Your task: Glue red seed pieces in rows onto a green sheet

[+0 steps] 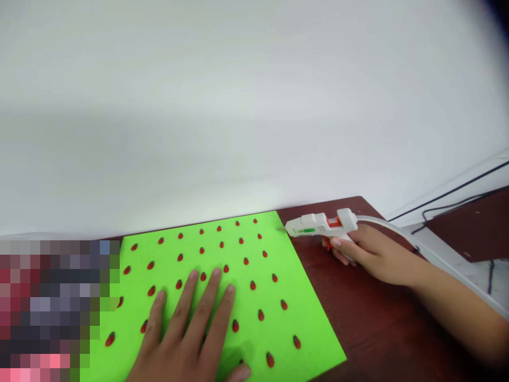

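A bright green sheet (274, 329) lies on the dark red table, dotted with rows of small red-and-black ladybug pieces (253, 285). My left hand (191, 329) rests flat on the sheet with its fingers spread, covering some of the ladybugs. In my right hand (358, 252) is a white glue gun (318, 225) with a red trigger, my fingers wrapped round its handle. The gun's nozzle points left, at the sheet's far right corner. A clear glue stick (384, 223) sticks out of the gun's back and runs along above my forearm.
The dark red table (338, 307) meets a white wall (238, 106) behind it. Black cables (457, 204) run on the right, near another dark red surface (477, 228). A pixelated patch hides the lower left corner and part of the sheet's left edge.
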The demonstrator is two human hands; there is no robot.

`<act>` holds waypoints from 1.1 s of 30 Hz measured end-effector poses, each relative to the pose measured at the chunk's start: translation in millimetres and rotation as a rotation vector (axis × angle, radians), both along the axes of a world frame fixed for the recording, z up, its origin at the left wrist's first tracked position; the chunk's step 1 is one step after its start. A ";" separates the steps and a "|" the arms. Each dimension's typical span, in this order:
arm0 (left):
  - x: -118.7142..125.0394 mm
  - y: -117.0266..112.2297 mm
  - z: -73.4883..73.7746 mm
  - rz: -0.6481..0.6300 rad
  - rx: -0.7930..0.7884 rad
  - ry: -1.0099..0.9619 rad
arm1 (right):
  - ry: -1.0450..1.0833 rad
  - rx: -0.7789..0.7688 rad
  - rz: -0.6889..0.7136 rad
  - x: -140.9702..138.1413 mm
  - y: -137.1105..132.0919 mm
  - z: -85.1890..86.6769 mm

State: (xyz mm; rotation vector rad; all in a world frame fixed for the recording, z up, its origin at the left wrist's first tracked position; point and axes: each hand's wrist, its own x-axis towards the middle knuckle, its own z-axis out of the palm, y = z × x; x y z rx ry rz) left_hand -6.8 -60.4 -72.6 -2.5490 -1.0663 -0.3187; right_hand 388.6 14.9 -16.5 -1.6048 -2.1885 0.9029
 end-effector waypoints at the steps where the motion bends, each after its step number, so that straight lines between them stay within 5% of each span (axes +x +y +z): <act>1: -0.3 0.3 0.4 -0.002 0.001 0.001 | -0.001 -0.002 0.001 0.0 0.1 0.0; 17: 0.2 -2.0 1.4 0.000 -0.024 -0.010 | -0.055 0.061 0.015 2.0 -0.5 3.4; 23: 0.6 -1.8 1.4 -0.014 -0.021 -0.023 | 0.126 -0.063 0.035 22.7 -5.7 8.1; 33: 2.6 -0.5 5.4 -0.003 -0.039 -0.048 | 0.044 -0.092 0.120 27.0 -4.4 5.6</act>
